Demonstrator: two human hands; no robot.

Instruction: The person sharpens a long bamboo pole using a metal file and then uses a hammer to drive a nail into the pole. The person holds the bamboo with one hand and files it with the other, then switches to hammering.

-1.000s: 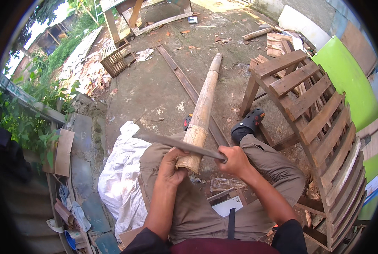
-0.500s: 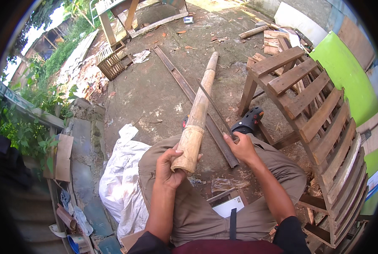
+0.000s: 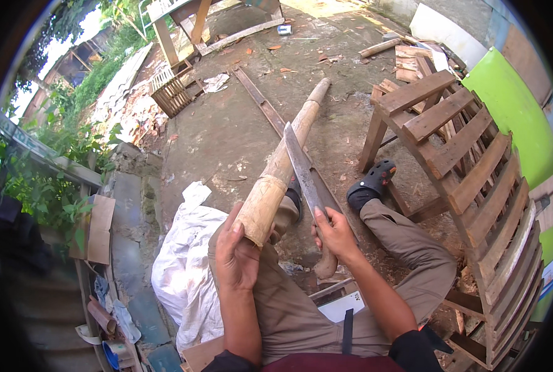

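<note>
A long pale bamboo pole [image 3: 275, 172] slants away from me, its thick, cut near end over my left thigh. My left hand [image 3: 238, 257] is wrapped round that near end. In my right hand [image 3: 337, 234] is a machete [image 3: 300, 166] with a broad, worn grey blade and a curved wooden handle [image 3: 326, 265]. Its blade points up and away, its flat face toward me, beside the pole's right side and overlapping it near the tip. Whether blade and bamboo touch, I cannot tell.
To my right leans a slatted wooden pallet frame [image 3: 468, 170], with a lime-green panel [image 3: 509, 105] behind. A white sack [image 3: 186, 266] lies by my left leg, next to a low block wall [image 3: 124, 248]. A dark channel-like strip [image 3: 261, 102] lies on the concrete ground.
My right hand has turned the machete from edge-on to flat-face view, and its handle now shows. The bamboo's near end has shifted slightly left, and my right leg has moved outward.
</note>
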